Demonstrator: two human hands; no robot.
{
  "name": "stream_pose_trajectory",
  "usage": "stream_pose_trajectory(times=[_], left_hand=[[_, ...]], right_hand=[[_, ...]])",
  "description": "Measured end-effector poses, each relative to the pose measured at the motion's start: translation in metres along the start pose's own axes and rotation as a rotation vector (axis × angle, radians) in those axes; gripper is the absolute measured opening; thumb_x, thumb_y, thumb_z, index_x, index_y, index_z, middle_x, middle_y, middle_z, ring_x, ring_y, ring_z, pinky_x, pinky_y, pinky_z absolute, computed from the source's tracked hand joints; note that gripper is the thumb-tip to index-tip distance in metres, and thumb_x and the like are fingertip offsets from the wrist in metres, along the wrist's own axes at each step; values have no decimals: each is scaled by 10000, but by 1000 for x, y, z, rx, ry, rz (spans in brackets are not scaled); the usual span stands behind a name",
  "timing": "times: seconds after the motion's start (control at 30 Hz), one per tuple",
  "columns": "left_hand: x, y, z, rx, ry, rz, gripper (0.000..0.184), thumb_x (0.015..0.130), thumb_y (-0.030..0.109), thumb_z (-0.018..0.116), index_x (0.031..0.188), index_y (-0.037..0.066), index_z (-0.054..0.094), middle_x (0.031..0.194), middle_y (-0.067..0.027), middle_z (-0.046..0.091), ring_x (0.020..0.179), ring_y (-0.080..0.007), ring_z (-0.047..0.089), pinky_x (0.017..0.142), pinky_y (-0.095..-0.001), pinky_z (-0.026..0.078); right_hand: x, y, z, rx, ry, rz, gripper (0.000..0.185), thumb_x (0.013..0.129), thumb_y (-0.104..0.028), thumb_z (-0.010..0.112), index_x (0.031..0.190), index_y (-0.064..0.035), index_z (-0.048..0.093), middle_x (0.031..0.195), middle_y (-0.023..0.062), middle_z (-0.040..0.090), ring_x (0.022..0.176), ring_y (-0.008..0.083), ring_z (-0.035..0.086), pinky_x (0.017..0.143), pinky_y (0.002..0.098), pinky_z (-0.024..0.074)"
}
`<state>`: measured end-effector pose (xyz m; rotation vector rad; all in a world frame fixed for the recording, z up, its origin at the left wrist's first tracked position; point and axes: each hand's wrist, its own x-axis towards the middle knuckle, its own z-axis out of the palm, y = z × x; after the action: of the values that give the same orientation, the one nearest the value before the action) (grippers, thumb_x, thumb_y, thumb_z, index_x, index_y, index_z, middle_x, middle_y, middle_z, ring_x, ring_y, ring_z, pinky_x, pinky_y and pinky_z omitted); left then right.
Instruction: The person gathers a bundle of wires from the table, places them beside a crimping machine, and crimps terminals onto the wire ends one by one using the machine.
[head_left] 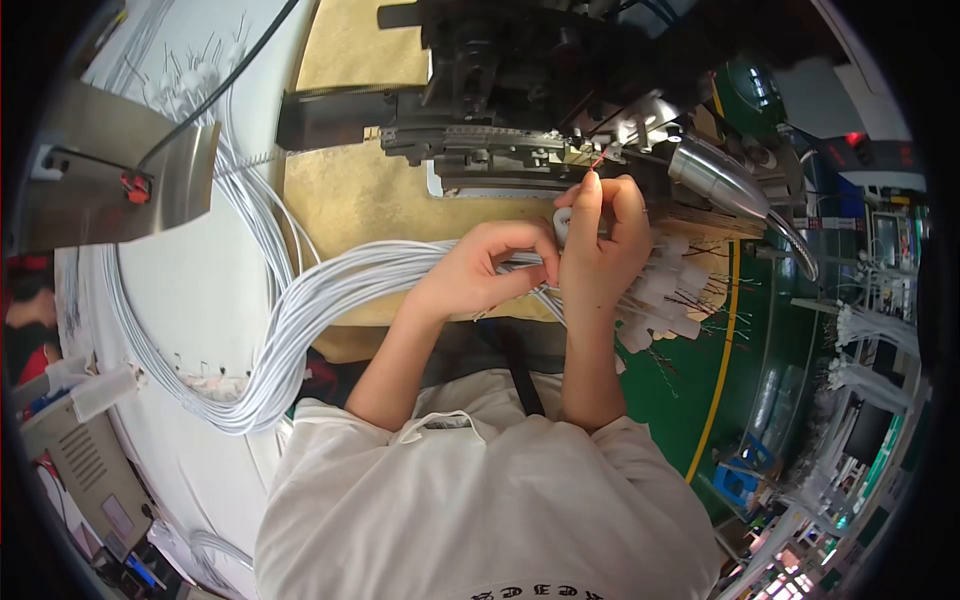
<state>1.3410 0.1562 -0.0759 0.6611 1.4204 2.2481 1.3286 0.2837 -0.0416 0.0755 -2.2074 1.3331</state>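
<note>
My right hand (608,248) is raised to the machine's front, with thumb and forefinger pinched on a thin red wire (599,160). The wire's tip points up at the metal parts of the black crimping-type machine (500,135). Beside it, my left hand (490,268) is closed, its fingers curled round a white cable close to my right wrist. A small white round part (562,224) shows between the two hands. Behind and below the left hand runs a thick bundle of white cables (330,285); the fingers partly hide where single cables pass.
Several white connectors with loose wire ends (660,295) lie at the table's right edge. A silver lamp with a flexible neck (715,175) juts in from the right. A metal box (120,165) stands at left, and more white cables (190,85) lie behind it.
</note>
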Motion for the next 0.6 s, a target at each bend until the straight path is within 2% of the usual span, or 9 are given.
stream_pose_trajectory(times=[0.03,0.13,0.27,0.4,0.5,0.53,0.6], left_hand=[[0,1,1,9,-10,0,121,761,-60,506,851,-16,573,845,-50,586,838,-129,548,788,-257,432],[1,2,1,11,-60,75,121,766,-61,496,856,-17,564,847,-58,583,833,-149,547,795,-271,431],[-1,-1,6,-153,31,42,123,781,-33,481,884,-30,547,862,-89,578,827,-167,546,784,-286,430],[2,0,12,-94,116,88,131,790,1,475,899,-39,537,864,-114,574,822,-171,544,768,-292,428],[4,0,17,-6,111,124,128,795,7,472,897,-37,538,846,-117,574,814,-177,541,761,-295,424],[5,-5,13,-14,78,136,129,797,6,470,897,-37,538,844,-118,574,812,-178,541,759,-294,423],[6,-10,9,-13,43,139,122,797,5,511,905,-35,551,844,-110,574,820,-178,540,753,-303,426]], right_hand=[[0,0,-2,15,-9,-2,209,894,-83,495,692,-34,474,631,5,534,535,49,464,502,211,344],[1,-1,-7,118,-17,54,190,862,-60,534,689,-30,462,603,29,454,516,127,466,489,277,356],[-3,-2,-23,243,-71,97,158,854,-40,536,713,-10,471,614,32,449,511,129,448,485,261,358],[-13,-5,-49,499,-231,-172,75,843,-30,522,770,-9,521,637,36,474,506,133,456,489,258,355],[-39,-10,-76,805,-434,-115,198,885,-131,460,804,25,549,610,49,496,476,94,449,447,227,326],[-50,-6,-90,871,-589,32,268,890,-201,459,845,41,563,633,56,505,480,98,466,438,230,328],[-68,-6,-104,934,-578,236,263,889,-203,478,851,43,560,668,57,513,474,97,465,443,227,340]])
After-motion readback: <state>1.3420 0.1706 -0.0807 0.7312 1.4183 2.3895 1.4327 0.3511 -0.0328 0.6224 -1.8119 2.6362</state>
